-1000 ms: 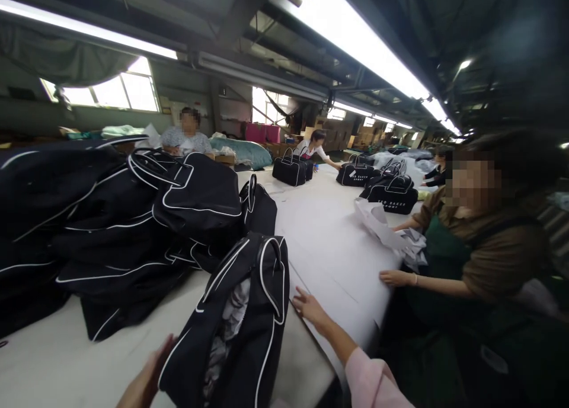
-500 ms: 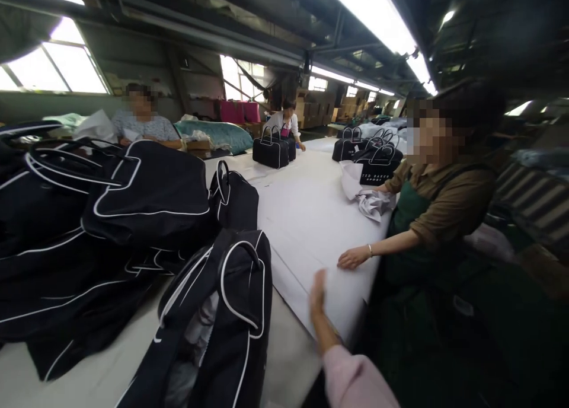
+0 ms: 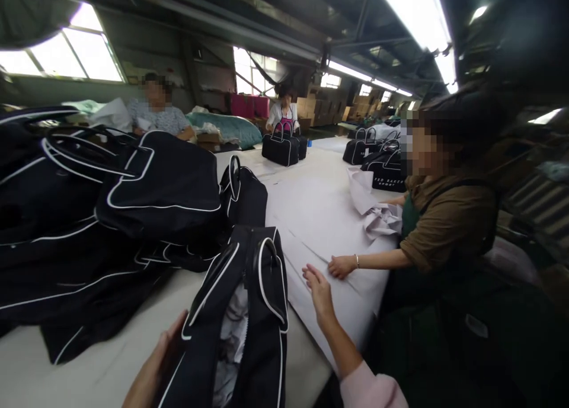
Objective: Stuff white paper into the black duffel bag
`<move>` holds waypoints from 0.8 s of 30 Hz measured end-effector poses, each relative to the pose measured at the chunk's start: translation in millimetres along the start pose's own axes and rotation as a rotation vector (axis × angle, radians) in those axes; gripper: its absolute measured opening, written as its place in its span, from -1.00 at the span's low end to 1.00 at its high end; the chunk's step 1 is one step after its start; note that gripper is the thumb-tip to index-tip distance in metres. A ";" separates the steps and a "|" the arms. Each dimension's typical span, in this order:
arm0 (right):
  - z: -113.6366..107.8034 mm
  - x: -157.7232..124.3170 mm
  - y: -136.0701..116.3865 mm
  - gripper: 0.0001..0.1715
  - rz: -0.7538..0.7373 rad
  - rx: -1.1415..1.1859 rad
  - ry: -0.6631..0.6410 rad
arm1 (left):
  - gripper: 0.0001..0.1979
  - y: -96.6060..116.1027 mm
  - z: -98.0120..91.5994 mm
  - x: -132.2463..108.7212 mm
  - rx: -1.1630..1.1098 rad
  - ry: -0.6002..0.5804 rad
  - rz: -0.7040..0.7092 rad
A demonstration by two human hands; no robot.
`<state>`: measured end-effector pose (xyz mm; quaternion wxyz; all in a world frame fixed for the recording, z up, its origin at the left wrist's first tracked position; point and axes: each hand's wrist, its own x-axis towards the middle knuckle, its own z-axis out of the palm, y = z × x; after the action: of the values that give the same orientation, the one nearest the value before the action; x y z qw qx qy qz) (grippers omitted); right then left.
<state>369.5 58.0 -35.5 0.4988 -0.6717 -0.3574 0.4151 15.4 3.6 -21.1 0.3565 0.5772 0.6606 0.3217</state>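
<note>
The open black bag (image 3: pixel 242 319) stands at 6 o'clock on the worktop (image 3: pixel 311 218), with the left hand (image 3: pixel 155 360) pressed flat on its side and partly hidden. The right hand (image 3: pixel 319 289), fingers released, hovers at 5 o'clock over paper sheets (image 3: pixel 329 260). A pile of black bags (image 3: pixel 111 218) blocks 9 o'clock. A co-worker's hand (image 3: pixel 341 267) rests nearby.
</note>
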 end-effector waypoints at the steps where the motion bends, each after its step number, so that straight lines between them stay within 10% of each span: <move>1: -5.4 -6.8 -23.9 -0.28 -0.095 0.090 0.047 | -0.49 -0.7 0.9 -1.0 -0.037 -0.005 0.001; 5: -5.2 -65.1 -131.4 -0.74 -0.732 -0.043 -0.017 | -0.34 1.3 8.6 0.7 -0.189 -0.043 0.013; 8: 23.7 -109.8 -166.3 -0.72 -0.955 -0.346 -0.376 | -0.26 -0.1 12.3 2.0 -0.218 -0.088 -0.006; 12: 70.3 -113.3 -151.2 -0.38 -0.855 -0.951 -0.570 | -0.20 1.2 11.5 -2.1 -0.254 -0.103 -0.026; 15: 91.9 -85.0 -139.3 -0.53 -0.700 -1.356 -0.526 | -0.18 9.5 10.3 -7.6 -0.275 -0.109 -0.038; 24: 99.7 -58.2 -152.3 -0.67 -0.742 -1.522 -0.505 | -0.19 12.8 13.5 -9.7 -0.390 -0.023 -0.068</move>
<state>245.0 80.8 107.8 -0.0752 -0.5505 -0.8314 0.0120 34.4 -4.2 -16.7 0.4796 0.4782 0.6006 0.4250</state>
